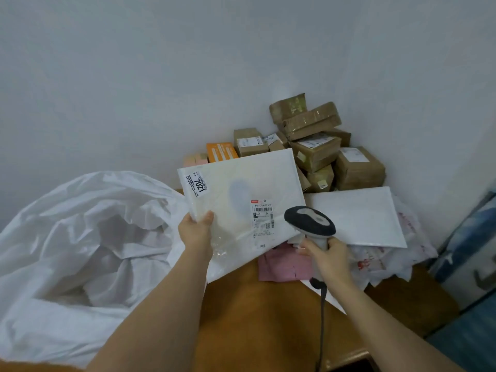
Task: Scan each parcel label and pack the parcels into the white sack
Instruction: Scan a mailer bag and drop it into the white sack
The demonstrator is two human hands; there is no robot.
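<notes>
Wooden table (pixel 241 304) in white-walled corner | left hand (pixel 194 232) pinches flat white mailer (pixel 241 183) at centre | right hand (pixel 326 257) grips barcode scanner (pixel 310 220) beside label (pixel 263 216) | step: scanning | next: mailer into white sack (pixel 67 251) at 9 o'clock

Two white mailers (pixel 241 200) (one sack (pixel 80 237))

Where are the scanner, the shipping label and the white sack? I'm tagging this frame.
scanner (pixel 311 220), head view, on its dark head.
shipping label (pixel 263 218), head view, on its barcode area.
white sack (pixel 67 237), head view, on its crumpled wall.
</notes>
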